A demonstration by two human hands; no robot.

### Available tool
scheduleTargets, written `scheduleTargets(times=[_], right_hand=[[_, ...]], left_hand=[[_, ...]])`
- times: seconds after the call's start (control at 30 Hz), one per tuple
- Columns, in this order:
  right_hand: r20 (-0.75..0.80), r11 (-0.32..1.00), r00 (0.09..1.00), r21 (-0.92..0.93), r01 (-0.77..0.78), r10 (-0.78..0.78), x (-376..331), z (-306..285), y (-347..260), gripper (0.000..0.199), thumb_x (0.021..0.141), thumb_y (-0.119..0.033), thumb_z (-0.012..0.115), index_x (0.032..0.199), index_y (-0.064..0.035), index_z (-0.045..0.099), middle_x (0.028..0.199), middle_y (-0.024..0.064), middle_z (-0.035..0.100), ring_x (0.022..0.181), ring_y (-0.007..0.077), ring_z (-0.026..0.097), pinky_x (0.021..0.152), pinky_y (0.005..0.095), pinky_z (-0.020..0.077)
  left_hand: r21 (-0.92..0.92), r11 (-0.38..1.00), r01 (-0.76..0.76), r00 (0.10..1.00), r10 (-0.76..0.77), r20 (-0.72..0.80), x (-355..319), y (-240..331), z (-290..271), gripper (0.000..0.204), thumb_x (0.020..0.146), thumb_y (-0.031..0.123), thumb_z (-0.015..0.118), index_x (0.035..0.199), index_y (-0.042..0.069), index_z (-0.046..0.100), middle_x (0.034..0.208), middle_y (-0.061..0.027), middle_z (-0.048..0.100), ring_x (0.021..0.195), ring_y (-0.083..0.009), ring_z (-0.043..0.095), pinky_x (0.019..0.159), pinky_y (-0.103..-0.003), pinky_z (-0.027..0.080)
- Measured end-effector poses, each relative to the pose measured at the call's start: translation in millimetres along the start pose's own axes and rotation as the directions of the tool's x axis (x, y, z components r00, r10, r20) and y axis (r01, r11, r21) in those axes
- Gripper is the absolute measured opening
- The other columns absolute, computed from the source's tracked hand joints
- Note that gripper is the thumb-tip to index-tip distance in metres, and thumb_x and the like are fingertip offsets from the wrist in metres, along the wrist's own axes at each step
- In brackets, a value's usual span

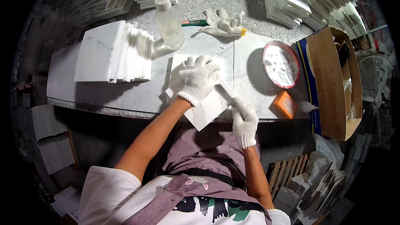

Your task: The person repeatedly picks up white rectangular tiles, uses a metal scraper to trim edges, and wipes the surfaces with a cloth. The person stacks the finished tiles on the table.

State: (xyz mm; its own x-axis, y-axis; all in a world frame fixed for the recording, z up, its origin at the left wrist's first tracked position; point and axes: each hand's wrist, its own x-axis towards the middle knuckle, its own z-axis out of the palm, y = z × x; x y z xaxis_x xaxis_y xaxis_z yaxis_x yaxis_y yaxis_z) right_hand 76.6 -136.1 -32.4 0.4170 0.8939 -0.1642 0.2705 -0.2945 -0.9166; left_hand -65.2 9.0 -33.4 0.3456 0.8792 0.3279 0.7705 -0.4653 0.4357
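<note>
- A person in white knit gloves stands at a marble-topped bench [125, 93], seen from above.
- The left hand [197, 77] lies flat, fingers spread, pressing down on a square white tile [207, 109] near the bench's front edge; one corner of the tile hangs over that edge.
- The right hand [244, 123] is clenched around a slim white tool [227, 88], perhaps a scraper or file; its tip meets the tile just beside the left hand.
- The step looks like dressing or cleaning the tile's surface. Any further stroke would call for steady downward pressure from the left hand so the tile does not slide.
- To the left, a row of white tiles [114, 52] stands on edge, with a clear plastic bottle [168, 23] just behind it.
- To the right sit a red-rimmed bowl of white paste [281, 63], a small orange box [285, 104], and an open cardboard carton [333, 83].
- A spare pair of gloves [223, 23] lies at the back of the bench.
</note>
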Motion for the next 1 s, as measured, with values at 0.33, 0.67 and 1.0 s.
scheduleTargets(times=[0.33, 0.67, 1.0], right_hand=[[0.169, 0.97, 0.965, -0.107, 0.218, -0.199, 46, -41, -1, 0.024, 0.088, -0.001, 0.059, 0.11, -0.0032, 0.071, 0.09, 0.0114, 0.068, 0.081, 0.0179, 0.064, 0.076, 0.0282, 0.0493], [0.407, 0.911, 0.882, -0.222, 0.348, -0.238, 73, -42, 0, 0.031, 0.083, 0.003, 0.056, 0.11, -0.0047, 0.071, 0.086, 0.0105, 0.064, 0.081, 0.0207, 0.062, 0.078, 0.0297, 0.0487], [0.292, 0.891, 0.899, -0.223, 0.395, -0.326, 62, -37, 5, 0.035, 0.079, 0.003, 0.055, 0.108, -0.0081, 0.072, 0.082, 0.0135, 0.063, 0.078, 0.0282, 0.063, 0.075, 0.0335, 0.0501]], left_hand=[[0.0, 1.0, -0.009, 1.0, 0.009, 0.014, 1, -2, -1, 0.009, 0.08, 0.031, 0.065, 0.085, 0.024, 0.069, 0.102, 0.0039, 0.061, 0.098, -0.0254, 0.054, 0.085, -0.044, 0.042], [0.013, 1.0, -0.013, 1.0, 0.013, 0.003, 0, -1, -2, 0.01, 0.08, 0.031, 0.065, 0.085, 0.024, 0.069, 0.102, 0.0042, 0.06, 0.097, -0.026, 0.054, 0.084, -0.044, 0.043], [0.034, 0.999, 0.011, 0.999, -0.013, 0.04, 1, 1, -3, 0.012, 0.078, 0.031, 0.067, 0.087, 0.024, 0.072, 0.103, 0.005, 0.062, 0.099, -0.0235, 0.054, 0.086, -0.041, 0.043]])
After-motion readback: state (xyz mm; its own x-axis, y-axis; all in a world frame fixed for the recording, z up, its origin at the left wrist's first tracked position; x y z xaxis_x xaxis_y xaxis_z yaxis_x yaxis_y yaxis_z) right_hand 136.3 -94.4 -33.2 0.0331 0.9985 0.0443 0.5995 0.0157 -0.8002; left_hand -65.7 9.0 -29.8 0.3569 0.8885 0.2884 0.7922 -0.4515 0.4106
